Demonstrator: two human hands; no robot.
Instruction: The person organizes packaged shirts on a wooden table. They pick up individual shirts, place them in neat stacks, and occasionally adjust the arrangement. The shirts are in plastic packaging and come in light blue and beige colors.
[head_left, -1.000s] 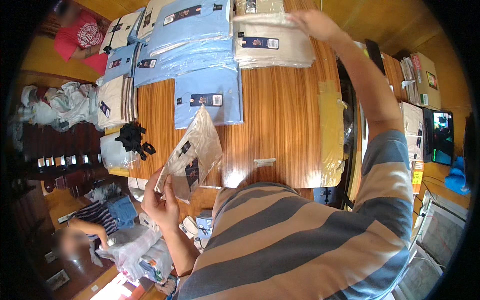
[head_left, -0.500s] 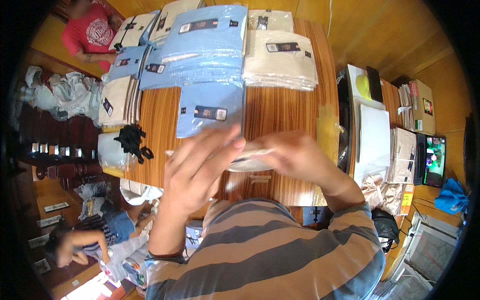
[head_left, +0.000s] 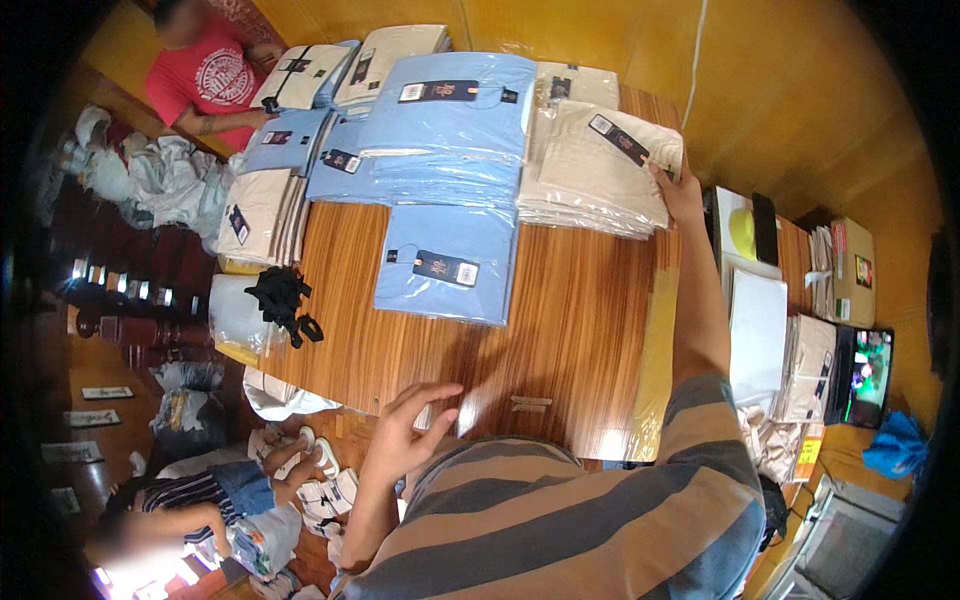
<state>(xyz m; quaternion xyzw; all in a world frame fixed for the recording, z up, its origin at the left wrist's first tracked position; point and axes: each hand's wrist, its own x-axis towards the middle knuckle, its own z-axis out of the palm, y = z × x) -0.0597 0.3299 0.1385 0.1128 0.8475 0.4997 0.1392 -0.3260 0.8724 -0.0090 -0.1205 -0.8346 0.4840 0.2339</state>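
Note:
At the far right of the table, my right hand (head_left: 681, 196) pinches the near right corner of a beige folded garment (head_left: 585, 150) with a dark tag. That garment lies slightly askew on top of a stack of beige bagged garments (head_left: 590, 218). Close to my body, my left hand (head_left: 412, 428) is empty above the table's front edge, thumb apart from the fingers. Ahead of it a single blue bagged garment (head_left: 440, 300) lies flat, its dark tag facing up. Behind that rises a taller stack of blue bagged garments (head_left: 450, 125).
More beige garments (head_left: 258, 195) and a bundle of black straps (head_left: 280, 300) sit along the left side of the wooden table (head_left: 580, 330). A person in a red shirt (head_left: 205, 75) stands at the far left; another person (head_left: 190, 510) is lower left. Papers (head_left: 757, 320) lie to the right.
My right hand has carried the beige garment from in front of my body to the far right stack. My left hand has let go and drawn back toward me.

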